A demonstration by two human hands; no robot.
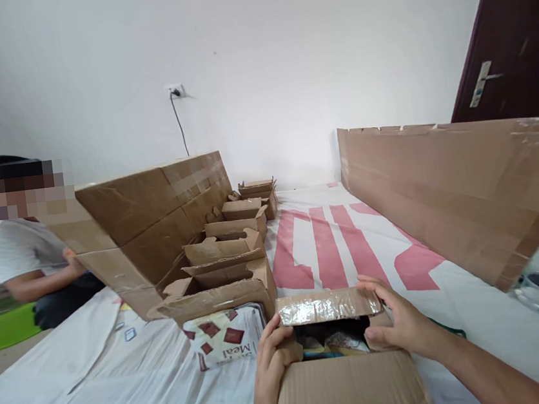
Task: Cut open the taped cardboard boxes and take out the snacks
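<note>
The open box (351,387) was held by its two ends, grasped on one by the left hand (277,350) and on the other by the right hand (384,312), at the near edge of the cloth (147,371). Wrapped contents (346,342) were partly seen inside. Just left, a pouch (227,340) was placed before a row of boxes (226,297), lined along a cardboard panel (150,222). This panel was touched by a co-worker (17,250). Another panel (443,188) was stood at right.

You get bright, soft light across the pale wall (264,66), glare off the taped flap (327,305) in front of you, deep shadow inside its box (349,387), a wide-angle lean in the door (523,11), and blocky pixelation at left.
</note>
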